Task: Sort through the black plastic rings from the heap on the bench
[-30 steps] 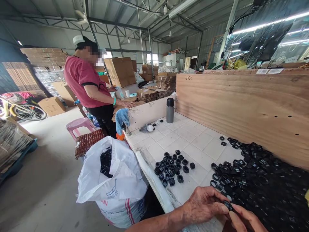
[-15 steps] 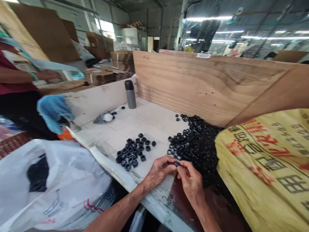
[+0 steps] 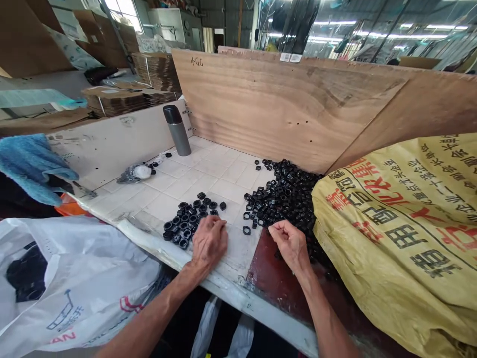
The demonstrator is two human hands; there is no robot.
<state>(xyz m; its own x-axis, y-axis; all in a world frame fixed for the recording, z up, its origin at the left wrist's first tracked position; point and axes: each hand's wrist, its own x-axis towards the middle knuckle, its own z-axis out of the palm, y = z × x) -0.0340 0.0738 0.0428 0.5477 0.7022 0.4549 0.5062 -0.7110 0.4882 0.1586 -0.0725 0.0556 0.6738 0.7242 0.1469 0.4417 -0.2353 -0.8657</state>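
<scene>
My left hand rests knuckles up at the right edge of a small group of black, nut-like plastic rings. Its fingers are curled down and hide whatever is under them. My right hand is at the front edge of a much larger heap of the same rings, above a dark red-brown board. Thumb and forefinger are drawn together there; anything between them is too small or hidden to make out. A few loose rings lie between the two hands.
A yellow printed sack bulges onto the table at right. White plastic bags hang at left. A grey flask and a small clear bag stand farther back. Wooden boards wall the rear; a blue cloth drapes the left side.
My hands, earlier together around one black ring, have parted. The left moved to the small group, the right toward the heap. The view has shifted, and the person at left is out of sight.
</scene>
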